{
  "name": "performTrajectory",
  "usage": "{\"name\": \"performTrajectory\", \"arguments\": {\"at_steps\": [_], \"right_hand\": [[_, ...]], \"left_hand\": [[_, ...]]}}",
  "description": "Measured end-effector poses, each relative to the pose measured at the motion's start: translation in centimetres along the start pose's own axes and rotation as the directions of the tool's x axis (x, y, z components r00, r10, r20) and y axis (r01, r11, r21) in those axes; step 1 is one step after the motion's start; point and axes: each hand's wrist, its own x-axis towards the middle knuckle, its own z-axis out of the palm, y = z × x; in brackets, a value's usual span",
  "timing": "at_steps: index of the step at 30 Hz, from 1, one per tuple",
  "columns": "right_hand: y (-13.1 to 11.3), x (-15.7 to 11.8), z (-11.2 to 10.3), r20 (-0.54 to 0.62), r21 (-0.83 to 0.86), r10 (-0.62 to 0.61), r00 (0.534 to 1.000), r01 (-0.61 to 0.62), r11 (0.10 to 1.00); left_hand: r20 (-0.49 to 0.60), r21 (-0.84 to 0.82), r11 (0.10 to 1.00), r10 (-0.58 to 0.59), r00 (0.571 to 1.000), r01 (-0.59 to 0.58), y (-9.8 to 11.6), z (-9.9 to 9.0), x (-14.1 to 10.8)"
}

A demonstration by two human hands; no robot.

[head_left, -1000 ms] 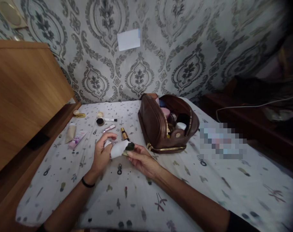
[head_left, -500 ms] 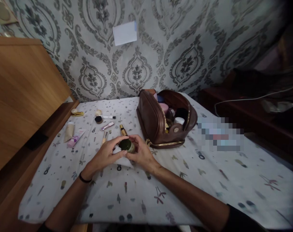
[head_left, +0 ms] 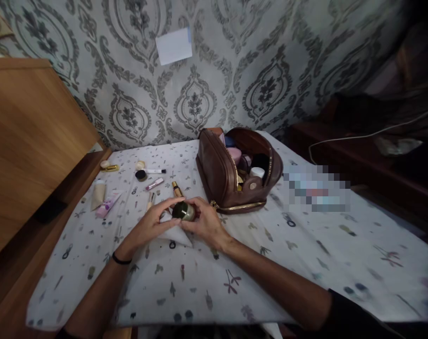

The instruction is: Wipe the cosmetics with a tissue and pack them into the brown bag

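Observation:
Between both hands is a small round jar (head_left: 188, 213) with a dark green lid and a paler green body, tilted on its side. My right hand (head_left: 207, 221) wraps around the jar's body. My left hand (head_left: 154, 225) curves around the lid end, with a white cloth or tissue (head_left: 175, 234) bunched under its palm and hanging below. Just beyond my fingers lie a gold tube (head_left: 177, 188) and a small beige-and-gold tube (head_left: 151, 199). To the right stands a brown cosmetic bag (head_left: 217, 174), unzipped, with several items inside, including a white-lidded jar (head_left: 257, 173).
On the white patterned cloth (head_left: 207, 278) lie a pink lip tube (head_left: 154, 184), a white-handled brush (head_left: 152, 171), a black-topped pot (head_left: 140, 175), a beige tube (head_left: 99, 194) and a pink-and-purple tube (head_left: 108, 204). A wooden cabinet (head_left: 34, 141) borders the left, a wallpapered wall (head_left: 196, 94) the back.
The jar has tilted slightly between my hands, so that more of its pale side shows. Both hands keep their hold. The whole view has shifted a little.

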Motion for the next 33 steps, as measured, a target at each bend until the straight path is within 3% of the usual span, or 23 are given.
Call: {"name": "performTrajectory", "arguments": {"at_steps": [4,8,15,21,24,26,29,31,33], "right_hand": [[-0.3,-0.1,-0.2,-0.011,-0.039,-0.03,0.999,0.03,0.999],[-0.5,-0.3,-0.2,0.028,-0.085,-0.07,0.997,0.072,0.994],[0.6,0.4,0.2,0.176,0.222,0.09,0.98,-0.128,0.966],[-0.1,0.2,-0.1,0.111,0.178,0.075,0.991,-0.095,0.98],[-0.5,0.1,-0.2,0.149,0.247,0.11,0.983,-0.144,0.958],[-0.8,0.2,-0.2,0.224,0.394,0.155,0.962,-0.234,0.889],[-1.1,0.3,-0.1,0.306,0.635,0.223,0.926,-0.373,0.677],[-1.2,0.3,0.0,0.319,0.734,0.287,0.903,-0.427,0.528],[-1.2,0.3,0.1,0.338,0.773,0.354,0.872,-0.472,0.425]], "left_hand": [[-0.061,-0.054,0.997,-0.06,0.996,0.057,-0.3,0.1,-0.1],[-0.094,-0.011,0.999,-0.049,0.994,0.049,-0.1,0.8,0.1],[0.037,-0.054,0.997,0.056,0.998,-0.054,0.6,-0.2,0.0],[-0.041,0.027,1.0,-0.005,0.999,0.006,0.4,0.2,0.1],[-0.039,0.023,1.0,0.013,0.999,-0.012,0.3,0.5,0.2],[-0.081,-0.019,1.0,0.018,0.997,-0.019,0.0,0.6,0.2],[-0.263,-0.067,0.998,-0.029,0.964,0.011,-0.5,0.8,0.1],[-0.441,-0.089,0.996,-0.057,0.895,0.02,-0.7,1.2,0.1],[-0.568,-0.079,0.996,-0.014,0.823,-0.038,-0.7,1.7,0.0]]}}
